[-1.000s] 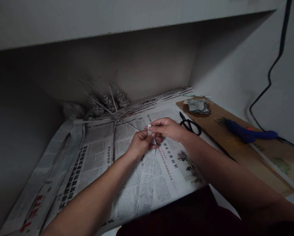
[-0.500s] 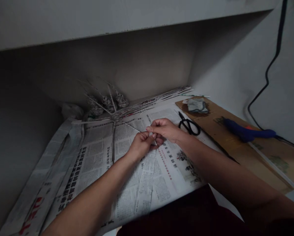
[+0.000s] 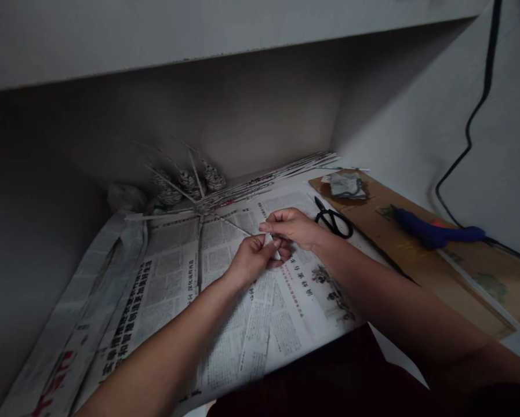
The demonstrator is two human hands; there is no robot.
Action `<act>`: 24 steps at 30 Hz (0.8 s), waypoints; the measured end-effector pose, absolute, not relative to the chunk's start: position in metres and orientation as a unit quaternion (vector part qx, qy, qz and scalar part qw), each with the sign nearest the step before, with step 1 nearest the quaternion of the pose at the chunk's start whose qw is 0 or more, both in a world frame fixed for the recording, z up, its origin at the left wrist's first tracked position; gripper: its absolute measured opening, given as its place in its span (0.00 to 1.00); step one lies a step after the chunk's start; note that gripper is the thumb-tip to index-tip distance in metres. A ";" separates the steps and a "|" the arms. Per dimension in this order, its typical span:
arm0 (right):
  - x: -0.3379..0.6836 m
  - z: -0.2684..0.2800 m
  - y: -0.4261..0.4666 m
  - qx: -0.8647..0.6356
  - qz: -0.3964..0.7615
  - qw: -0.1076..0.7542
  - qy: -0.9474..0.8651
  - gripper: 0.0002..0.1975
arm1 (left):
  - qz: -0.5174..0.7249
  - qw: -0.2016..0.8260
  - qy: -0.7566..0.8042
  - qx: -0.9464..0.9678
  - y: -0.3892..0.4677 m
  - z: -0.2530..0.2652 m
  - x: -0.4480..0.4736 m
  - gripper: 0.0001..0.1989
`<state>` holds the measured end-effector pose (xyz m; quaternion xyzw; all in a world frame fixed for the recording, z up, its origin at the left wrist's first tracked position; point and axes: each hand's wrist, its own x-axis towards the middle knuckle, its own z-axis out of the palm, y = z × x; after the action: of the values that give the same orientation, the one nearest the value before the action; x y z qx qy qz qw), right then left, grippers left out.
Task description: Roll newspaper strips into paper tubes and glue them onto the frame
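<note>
Above the newspaper-covered table, both hands meet at a narrow newspaper strip [image 3: 260, 324]. My left hand [image 3: 251, 258] pinches its upper part between thumb and fingers. Just behind and to the right, my right hand [image 3: 297, 227] has its thumb and fingertips pressed together at the strip's upper end; the exact grip is partly hidden. The rest of the strip hangs toward the table's front edge. A thin rolled paper stick [image 3: 231, 224] runs from near my left hand to a cluster of crossed paper sticks [image 3: 203, 205]; whether it joins the strip is hidden.
Black scissors [image 3: 333, 223] lie right of my right hand. On a cardboard sheet [image 3: 399, 260] sit a folded cloth [image 3: 346, 185] and a blue glue gun [image 3: 433, 231] with a cord. Woven paper cones [image 3: 214, 178] and long paper sticks [image 3: 281, 174] lie at the back; newspaper strips [image 3: 86, 289] at left.
The paper end between my fingers has tilted slightly and shows more of its folded tip. Both hands stay almost in place, and the whole view has shifted a little.
</note>
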<state>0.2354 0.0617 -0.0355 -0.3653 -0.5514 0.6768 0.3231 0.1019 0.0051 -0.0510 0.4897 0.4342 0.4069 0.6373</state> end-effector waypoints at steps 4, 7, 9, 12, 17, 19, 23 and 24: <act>0.235 -0.036 0.062 -0.377 0.674 0.341 -0.535 0.17 | 0.397 0.646 0.422 0.497 0.004 -0.051 0.102 0.19; 0.237 -0.033 0.062 -0.357 0.680 0.344 -0.540 0.16 | 0.390 0.658 0.413 0.494 0.006 -0.050 0.101 0.20; 0.239 -0.031 0.061 -0.319 0.700 0.307 -0.560 0.15 | 0.392 0.659 0.415 0.490 0.007 -0.049 0.099 0.20; 0.241 -0.029 0.061 -0.286 0.718 0.265 -0.577 0.15 | 0.395 0.655 0.413 0.495 0.007 -0.049 0.098 0.20; 0.239 -0.034 0.063 -0.358 0.696 0.319 -0.535 0.16 | 0.389 0.643 0.413 0.514 0.006 -0.050 0.099 0.19; 0.239 -0.034 0.063 -0.364 0.688 0.338 -0.529 0.16 | 0.385 0.644 0.412 0.517 0.006 -0.052 0.099 0.20; 0.243 -0.035 0.065 -0.298 0.717 0.282 -0.563 0.16 | 0.387 0.645 0.408 0.518 0.007 -0.053 0.097 0.21; 0.244 -0.035 0.066 -0.285 0.725 0.263 -0.570 0.16 | 0.388 0.644 0.407 0.519 0.007 -0.053 0.097 0.20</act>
<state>0.2436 0.0657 -0.0352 -0.2847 -0.5699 0.7246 0.2629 0.0972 0.0071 -0.0528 0.5186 0.4066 0.3883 0.6441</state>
